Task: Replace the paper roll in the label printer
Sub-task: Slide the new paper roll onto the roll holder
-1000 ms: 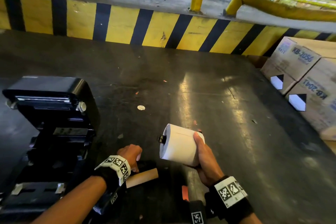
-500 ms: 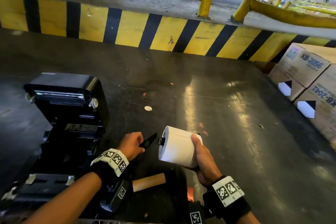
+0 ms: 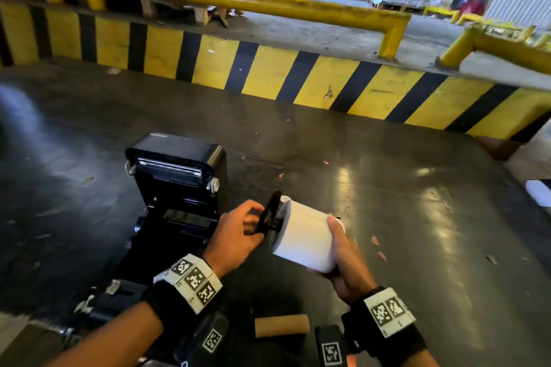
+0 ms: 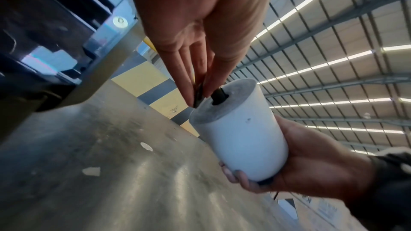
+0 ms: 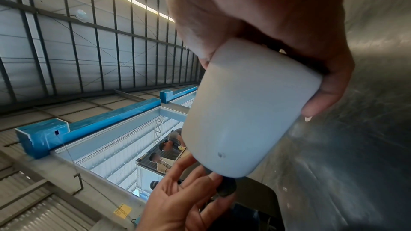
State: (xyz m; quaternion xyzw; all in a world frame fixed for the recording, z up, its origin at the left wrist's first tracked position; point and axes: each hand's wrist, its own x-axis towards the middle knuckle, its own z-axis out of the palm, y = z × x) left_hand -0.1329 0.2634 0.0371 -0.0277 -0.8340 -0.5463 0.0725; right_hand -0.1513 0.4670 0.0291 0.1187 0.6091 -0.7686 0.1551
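Now you hold the white paper roll (image 3: 305,237) at its near end in your right hand (image 3: 346,265), above the dark desk (image 3: 387,202).
Your left hand (image 3: 235,235) pinches a black spindle flange (image 3: 269,214) against the roll's far end; the open label printer (image 3: 176,188) sits at ten o'clock, an empty cardboard core (image 3: 281,325) at six.

Daylight from roof strips glares off the dark floor (image 3: 343,176); edges blur and bend.

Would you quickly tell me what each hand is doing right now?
Left hand: pinches the black flange at the end of the white paper roll.
Right hand: grips the white paper roll.
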